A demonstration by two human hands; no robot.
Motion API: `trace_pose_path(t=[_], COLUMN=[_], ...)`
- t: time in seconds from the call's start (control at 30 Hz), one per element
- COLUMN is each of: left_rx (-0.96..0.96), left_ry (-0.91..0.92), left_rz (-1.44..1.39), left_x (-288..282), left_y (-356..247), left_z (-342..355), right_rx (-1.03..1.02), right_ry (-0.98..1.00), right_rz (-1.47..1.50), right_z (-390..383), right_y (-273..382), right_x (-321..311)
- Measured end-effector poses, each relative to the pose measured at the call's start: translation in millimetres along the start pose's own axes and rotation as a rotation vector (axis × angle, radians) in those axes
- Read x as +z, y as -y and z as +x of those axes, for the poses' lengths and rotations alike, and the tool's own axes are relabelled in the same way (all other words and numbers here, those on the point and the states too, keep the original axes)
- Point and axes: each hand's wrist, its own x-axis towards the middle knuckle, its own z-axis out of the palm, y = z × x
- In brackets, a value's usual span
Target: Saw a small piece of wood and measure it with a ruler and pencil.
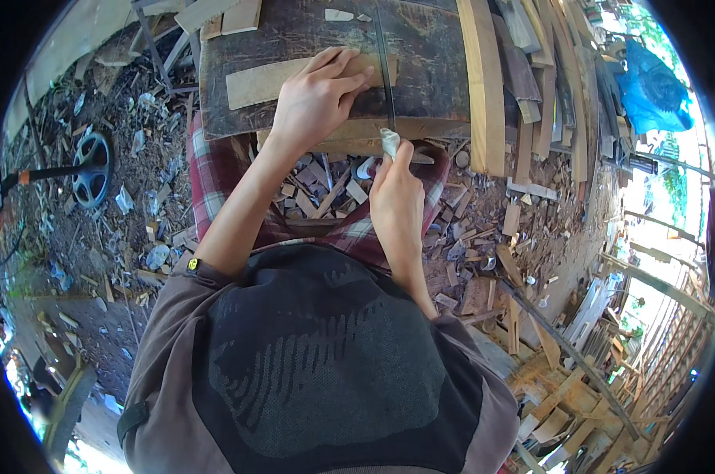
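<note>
A flat wooden slat (255,85) lies crosswise on a dark, worn workbench (421,47). My left hand (316,96) presses down on it from above, fingers bent over its face toward the far edge. In my right hand (397,183), closed at the bench's near edge, is the white wrapped grip (390,142) of a saw-like tool. Its long, narrow dark blade (385,71) points away from me and crosses the slat near its right end, just right of my left fingers. I cannot make out any teeth.
A long pale plank (482,87) lies along the bench's right side, beside several stacked boards (531,71). Small offcuts (326,189) litter the ground between my knees. A black wheel (94,169) stands at the left; a blue plastic sheet (650,87) hangs far right.
</note>
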Motion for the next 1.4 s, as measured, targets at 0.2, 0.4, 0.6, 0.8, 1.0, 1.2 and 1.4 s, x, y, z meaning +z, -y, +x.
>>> trace_pose_path(t=[0.2,0.4,0.6,0.8,1.0,1.2,1.4], left_rx=[-0.002,0.022,0.03,0.0,0.037,0.023,-0.025], left_ry=[-0.006,-0.058,-0.055,0.003,-0.042,-0.027,0.0], left_rz=[-0.01,0.011,0.006,-0.027,-0.003,-0.011,-0.017], left_x=[1.1,2.4,2.3,-2.4,0.7,1.5,1.9], left_y=[2.2,1.0,3.7,-2.6,-0.2,2.4,1.4], left_z=[0.1,0.9,1.3,2.7,3.5,4.5,4.1], right_rx=[-0.062,-0.052,-0.06,-0.069,-0.072,-0.058,-0.084], right_ry=[0.014,0.021,-0.015,-0.05,-0.032,-0.061,-0.071], right_rz=[-0.03,-0.025,0.009,-0.005,0.04,0.018,0.04], right_z=[0.5,-14.1,-5.4,4.2,-8.1,-1.0,8.2], right_y=[-1.9,-14.4,-12.8,-10.7,-20.7,-10.6,-16.1], right_x=[-9.8,3.1,8.6,12.7,21.5,18.7,19.9])
